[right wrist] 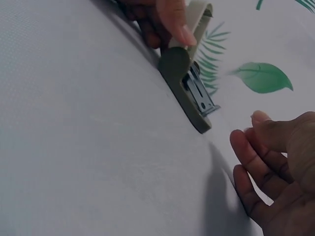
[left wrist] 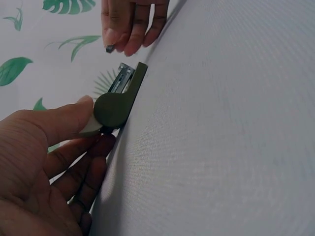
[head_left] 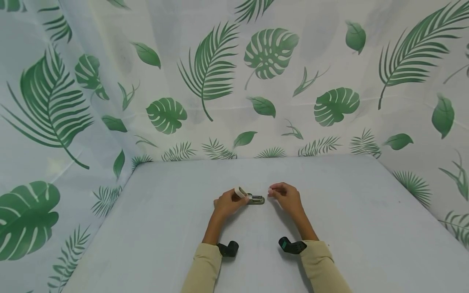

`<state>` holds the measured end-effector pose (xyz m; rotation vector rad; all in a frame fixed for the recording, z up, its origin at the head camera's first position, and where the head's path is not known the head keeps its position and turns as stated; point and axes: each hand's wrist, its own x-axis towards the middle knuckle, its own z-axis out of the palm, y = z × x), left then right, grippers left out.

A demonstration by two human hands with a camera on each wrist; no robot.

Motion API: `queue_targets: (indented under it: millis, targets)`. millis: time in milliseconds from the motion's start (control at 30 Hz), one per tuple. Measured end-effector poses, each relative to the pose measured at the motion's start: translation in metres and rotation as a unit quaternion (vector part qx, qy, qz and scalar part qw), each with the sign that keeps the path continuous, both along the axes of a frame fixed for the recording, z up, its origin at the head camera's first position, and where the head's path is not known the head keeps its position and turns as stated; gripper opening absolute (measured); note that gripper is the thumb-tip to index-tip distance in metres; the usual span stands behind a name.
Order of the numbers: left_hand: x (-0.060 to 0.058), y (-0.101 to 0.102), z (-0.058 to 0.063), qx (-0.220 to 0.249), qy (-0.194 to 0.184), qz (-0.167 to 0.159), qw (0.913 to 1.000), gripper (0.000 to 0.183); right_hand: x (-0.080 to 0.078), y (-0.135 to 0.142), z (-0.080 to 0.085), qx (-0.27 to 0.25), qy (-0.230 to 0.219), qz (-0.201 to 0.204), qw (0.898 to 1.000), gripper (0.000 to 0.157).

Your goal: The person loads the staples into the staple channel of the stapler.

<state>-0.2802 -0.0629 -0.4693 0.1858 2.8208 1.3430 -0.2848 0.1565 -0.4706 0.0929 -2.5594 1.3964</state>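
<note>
A small stapler (head_left: pixel 256 200), dark green with a whitish top cover, lies on the table with that cover (right wrist: pixel 199 17) swung up. Its metal magazine (right wrist: pixel 201 92) shows bare above the base. My left hand (head_left: pixel 228 203) grips the stapler at its hinge end, between thumb and fingers. Just off the stapler's front end, my right hand (head_left: pixel 288 198) pinches a small dark piece that looks like a staple strip (left wrist: pixel 110 48) between thumb and forefinger. That piece is apart from the magazine. In the right wrist view, the right hand's fingertips hide it.
A white table (head_left: pixel 146 228) spreads around both hands. Behind it and at its sides hangs a white cloth (head_left: pixel 220 130) printed with green leaves. Dark wrist cameras (head_left: pixel 229 248) sit on both wrists.
</note>
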Motion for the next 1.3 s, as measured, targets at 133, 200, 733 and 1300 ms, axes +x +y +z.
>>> queue_targets:
  millis: [133, 200, 733, 1300]
  targets:
    - [0.000, 0.000, 0.000, -0.008, 0.010, -0.001, 0.9999, 0.028, 0.000, -0.008, -0.002, 0.002, 0.010, 0.032, 0.999, 0.017]
    - [0.000, 0.000, 0.000, -0.009, 0.012, -0.002, 0.9999, 0.028, 0.000, -0.011, -0.004, 0.009, 0.011, 0.045, 0.999, 0.016]
    - [0.002, -0.001, 0.002, -0.009, 0.016, -0.009, 0.9998, 0.027, 0.002, -0.029, -0.004, 0.027, 0.020, 0.072, 0.997, 0.012]
    - [-0.001, -0.002, 0.001, -0.009, 0.021, -0.013, 0.9997, 0.028, 0.000, -0.031, -0.005, 0.054, 0.039, 0.082, 0.994, 0.012]
